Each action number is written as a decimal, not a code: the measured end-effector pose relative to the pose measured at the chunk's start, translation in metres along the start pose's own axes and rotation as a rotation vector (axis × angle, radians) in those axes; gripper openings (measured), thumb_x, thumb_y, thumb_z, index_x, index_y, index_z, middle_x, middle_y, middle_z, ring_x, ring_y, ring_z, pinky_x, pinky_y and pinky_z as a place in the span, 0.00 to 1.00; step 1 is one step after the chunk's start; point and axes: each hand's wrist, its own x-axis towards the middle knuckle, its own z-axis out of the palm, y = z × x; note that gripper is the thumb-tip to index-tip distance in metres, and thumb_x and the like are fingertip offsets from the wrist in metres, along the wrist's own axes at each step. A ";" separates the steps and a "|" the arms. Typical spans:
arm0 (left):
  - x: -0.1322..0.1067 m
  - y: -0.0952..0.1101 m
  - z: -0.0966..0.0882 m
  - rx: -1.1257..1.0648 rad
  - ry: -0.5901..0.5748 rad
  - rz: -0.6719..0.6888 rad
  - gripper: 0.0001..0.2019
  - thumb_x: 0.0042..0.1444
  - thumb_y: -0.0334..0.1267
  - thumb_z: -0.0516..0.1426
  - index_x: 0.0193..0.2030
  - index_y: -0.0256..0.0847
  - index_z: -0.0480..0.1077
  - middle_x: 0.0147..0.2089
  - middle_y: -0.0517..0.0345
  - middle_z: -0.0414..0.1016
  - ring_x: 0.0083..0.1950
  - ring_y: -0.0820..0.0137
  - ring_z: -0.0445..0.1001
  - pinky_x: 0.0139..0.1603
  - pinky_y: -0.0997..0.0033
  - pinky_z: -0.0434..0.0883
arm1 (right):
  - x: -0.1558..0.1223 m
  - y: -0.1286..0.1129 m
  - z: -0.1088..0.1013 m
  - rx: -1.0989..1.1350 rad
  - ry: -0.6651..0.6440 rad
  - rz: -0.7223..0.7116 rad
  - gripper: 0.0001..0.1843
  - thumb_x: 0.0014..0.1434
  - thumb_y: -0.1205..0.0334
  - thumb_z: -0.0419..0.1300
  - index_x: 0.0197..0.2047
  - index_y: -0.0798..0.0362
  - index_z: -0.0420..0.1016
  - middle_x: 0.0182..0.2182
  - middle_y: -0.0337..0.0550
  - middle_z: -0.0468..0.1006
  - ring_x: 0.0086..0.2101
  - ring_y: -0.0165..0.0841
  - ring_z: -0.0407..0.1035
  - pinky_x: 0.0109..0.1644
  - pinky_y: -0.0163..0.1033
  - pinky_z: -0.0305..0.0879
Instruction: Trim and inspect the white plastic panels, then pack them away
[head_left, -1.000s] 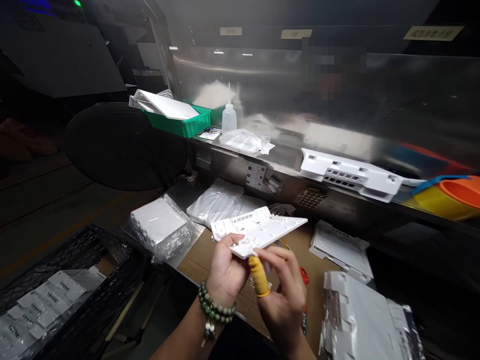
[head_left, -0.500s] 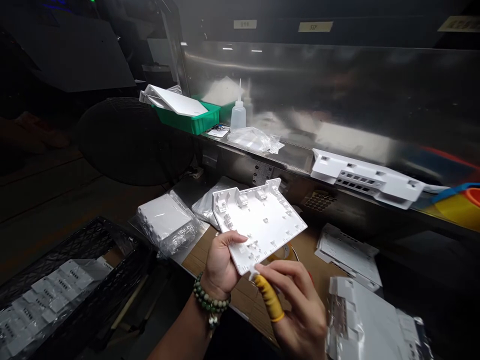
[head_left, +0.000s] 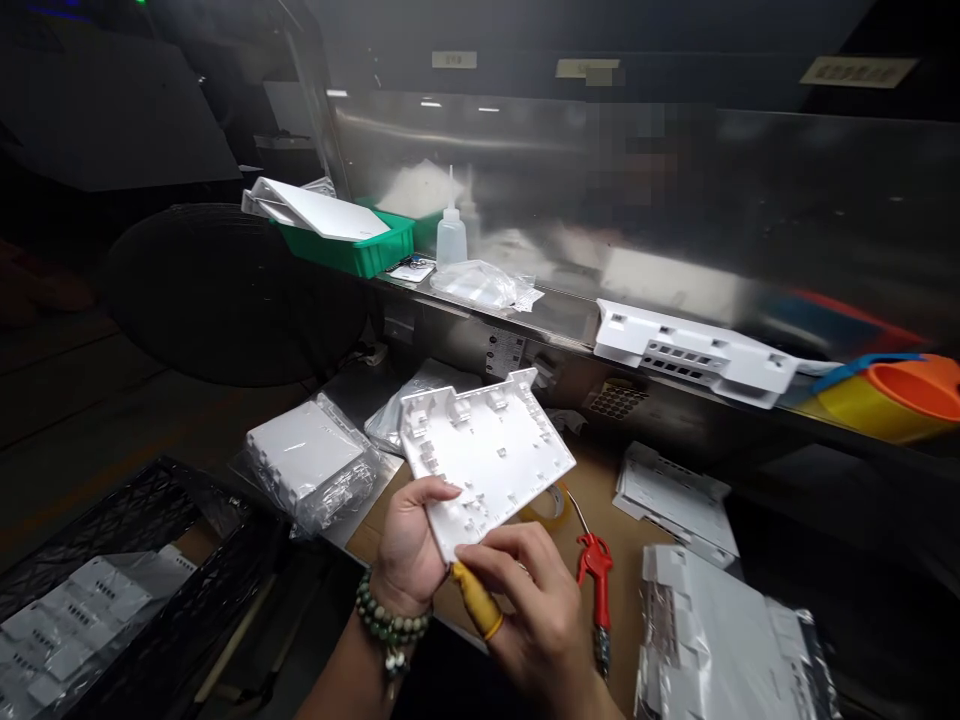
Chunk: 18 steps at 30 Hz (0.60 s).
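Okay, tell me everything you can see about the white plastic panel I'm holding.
The white plastic panel is a flat, roughly rectangular moulded piece, matte white. Its inner face is turned up, showing small clips, ribs and square openings, with a raised wall and tabs along the far edge. It is held tilted in the air above the cardboard-covered bench. The left hand grips its near left edge, thumb on top. The right hand, wearing a yellow finger cot, pinches the near corner.
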 end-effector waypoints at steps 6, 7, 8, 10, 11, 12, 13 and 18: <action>-0.012 0.029 -0.033 -0.021 -0.177 0.160 0.41 0.44 0.28 0.52 0.70 0.42 0.64 0.64 0.50 0.76 0.70 0.49 0.66 0.73 0.39 0.55 | -0.011 0.056 -0.052 -0.102 0.267 0.367 0.13 0.63 0.71 0.63 0.49 0.46 0.79 0.43 0.42 0.74 0.44 0.34 0.70 0.45 0.37 0.68; -0.014 0.033 -0.036 -0.046 -0.202 0.177 0.41 0.45 0.28 0.51 0.70 0.43 0.63 0.64 0.52 0.76 0.71 0.49 0.64 0.73 0.39 0.55 | -0.011 0.063 -0.060 -0.140 0.326 0.391 0.13 0.63 0.71 0.63 0.48 0.45 0.79 0.44 0.41 0.73 0.45 0.34 0.70 0.48 0.37 0.68; -0.017 0.037 -0.039 -0.070 -0.221 0.185 0.41 0.45 0.29 0.51 0.71 0.45 0.62 0.64 0.54 0.76 0.72 0.50 0.63 0.74 0.40 0.55 | -0.011 0.067 -0.067 -0.163 0.361 0.397 0.13 0.63 0.71 0.63 0.47 0.45 0.79 0.45 0.41 0.73 0.46 0.35 0.70 0.49 0.37 0.67; -0.022 0.040 -0.043 -0.094 -0.241 0.183 0.42 0.44 0.29 0.51 0.71 0.47 0.61 0.64 0.57 0.76 0.73 0.52 0.62 0.74 0.42 0.54 | -0.009 0.069 -0.071 -0.156 0.341 0.375 0.13 0.63 0.71 0.63 0.48 0.45 0.79 0.45 0.41 0.74 0.46 0.35 0.70 0.50 0.38 0.67; -0.024 0.040 -0.044 -0.090 -0.246 0.175 0.43 0.44 0.29 0.51 0.72 0.48 0.61 0.64 0.58 0.76 0.73 0.53 0.61 0.74 0.42 0.54 | -0.007 0.067 -0.070 -0.138 0.301 0.352 0.14 0.63 0.71 0.62 0.48 0.45 0.79 0.44 0.41 0.74 0.45 0.35 0.70 0.49 0.38 0.67; -0.025 0.041 -0.045 -0.080 -0.254 0.166 0.43 0.44 0.28 0.51 0.72 0.48 0.61 0.64 0.59 0.76 0.73 0.53 0.61 0.74 0.43 0.54 | -0.005 0.065 -0.067 -0.123 0.254 0.326 0.14 0.64 0.71 0.61 0.49 0.45 0.79 0.44 0.42 0.74 0.45 0.35 0.70 0.48 0.37 0.68; -0.026 0.040 -0.046 -0.071 -0.261 0.157 0.43 0.44 0.28 0.51 0.72 0.49 0.61 0.64 0.59 0.76 0.73 0.53 0.60 0.74 0.43 0.54 | -0.003 0.062 -0.064 -0.118 0.214 0.299 0.14 0.65 0.71 0.60 0.49 0.45 0.79 0.43 0.42 0.74 0.44 0.34 0.70 0.46 0.37 0.68; -0.030 0.041 -0.054 -0.047 -0.312 0.097 0.41 0.45 0.29 0.51 0.70 0.49 0.64 0.63 0.60 0.77 0.73 0.52 0.60 0.74 0.40 0.53 | -0.004 0.057 -0.057 -0.143 0.184 0.250 0.11 0.65 0.71 0.60 0.47 0.48 0.79 0.41 0.44 0.74 0.41 0.34 0.70 0.41 0.35 0.70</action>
